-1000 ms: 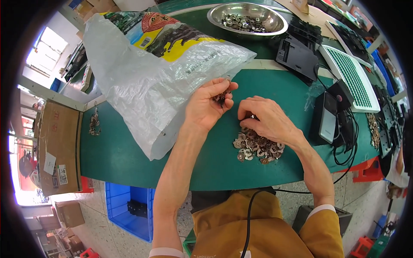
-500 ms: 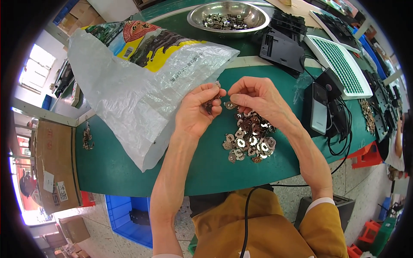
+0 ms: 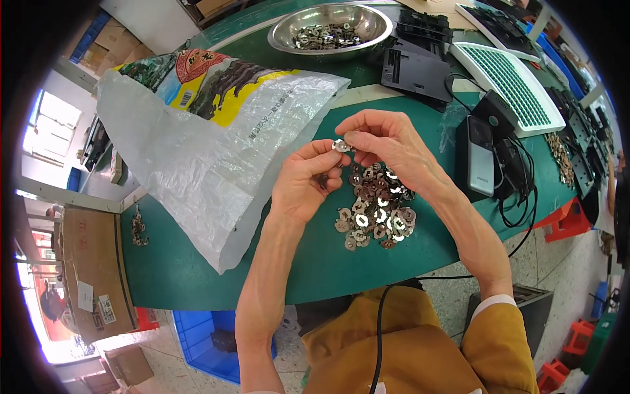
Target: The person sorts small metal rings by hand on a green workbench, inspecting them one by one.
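A small round silver metal piece [image 3: 340, 145] with cut-outs is pinched at the fingertips where both hands meet, above the green tabletop. My left hand [image 3: 303, 180] is closed, its thumb and index finger on the piece's near side. Darker metal shows among its curled fingers, partly hidden. My right hand [image 3: 394, 148] comes from the other side with thumb and index finger closed at the piece's edge. Just below the hands lies a loose pile of similar metal pieces [image 3: 377, 213], some shiny, some brownish.
A white woven plastic bag [image 3: 190, 151] with a coloured print covers the left of the table [image 3: 315, 276]. At the back stands a steel bowl [image 3: 275, 41] of similar pieces. To the right are a black device with cables [image 3: 482, 157], a white-and-green tray [image 3: 518, 85] and black plastic parts [image 3: 417, 72].
The hands have come together, and a silver piece now shows between their fingertips. Half a second ago they were apart, with a piece under the right fingers. The view has shifted slightly.
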`<action>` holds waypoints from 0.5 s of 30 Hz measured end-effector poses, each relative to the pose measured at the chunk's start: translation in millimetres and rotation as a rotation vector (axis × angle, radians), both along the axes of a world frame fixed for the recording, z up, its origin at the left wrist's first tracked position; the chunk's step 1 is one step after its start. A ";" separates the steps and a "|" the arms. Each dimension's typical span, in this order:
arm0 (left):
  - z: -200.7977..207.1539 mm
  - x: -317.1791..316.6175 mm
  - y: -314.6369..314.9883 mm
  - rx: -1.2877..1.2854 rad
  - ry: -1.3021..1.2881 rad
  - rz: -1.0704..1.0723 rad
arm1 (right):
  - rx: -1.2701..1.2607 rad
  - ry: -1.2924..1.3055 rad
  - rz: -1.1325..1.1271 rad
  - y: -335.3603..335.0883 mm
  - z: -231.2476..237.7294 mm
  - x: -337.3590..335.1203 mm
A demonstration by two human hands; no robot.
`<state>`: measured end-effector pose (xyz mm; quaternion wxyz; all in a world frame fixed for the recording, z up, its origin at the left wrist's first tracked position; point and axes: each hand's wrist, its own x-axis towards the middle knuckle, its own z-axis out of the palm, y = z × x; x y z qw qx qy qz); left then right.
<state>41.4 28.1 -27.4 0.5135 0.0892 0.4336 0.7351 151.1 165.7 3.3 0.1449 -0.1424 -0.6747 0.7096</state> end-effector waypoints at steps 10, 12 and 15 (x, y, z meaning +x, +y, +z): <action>10.7 0.4 5.1 0.037 0.038 0.002 | 0.090 0.012 -0.044 3.5 4.2 -5.8; 15.1 0.5 1.6 0.079 0.011 -0.033 | 0.167 0.056 -0.074 -1.2 3.2 -9.2; -9.1 -3.8 -3.4 0.092 -0.001 -0.024 | 0.237 0.023 -0.074 -14.1 1.9 -11.4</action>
